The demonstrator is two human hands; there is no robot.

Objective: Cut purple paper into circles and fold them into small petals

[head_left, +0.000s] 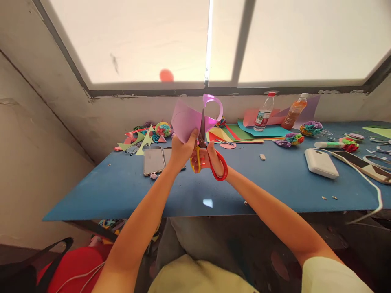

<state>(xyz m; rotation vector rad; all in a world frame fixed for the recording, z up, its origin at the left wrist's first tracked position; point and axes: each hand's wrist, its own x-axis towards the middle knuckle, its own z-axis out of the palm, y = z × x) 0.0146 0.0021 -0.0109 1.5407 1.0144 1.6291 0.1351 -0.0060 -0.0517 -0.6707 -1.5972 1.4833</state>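
A sheet of pink-purple paper (pixel 186 120) is held up over the table by my left hand (pixel 183 150), its thumb pressed on the lower edge. Faint curved lines show on the sheet. My right hand (pixel 210 160) grips scissors (pixel 202 128) with one red and one yellow handle, the blades pointing up at the paper's right side. From that side a curled strip of the same paper (pixel 220 108) bends away beyond the blades. The fingers of my right hand are partly hidden behind the handles.
On the blue table (pixel 116 195) lie paper scraps (pixel 146 140), coloured sheets (pixel 259 131) and a dark flat device (pixel 154 160). At the right are a water bottle (pixel 264 112), an orange drink bottle (pixel 295 110), a white power bank (pixel 321 162), a glue stick (pixel 329 145) and paper flowers (pixel 310 128).
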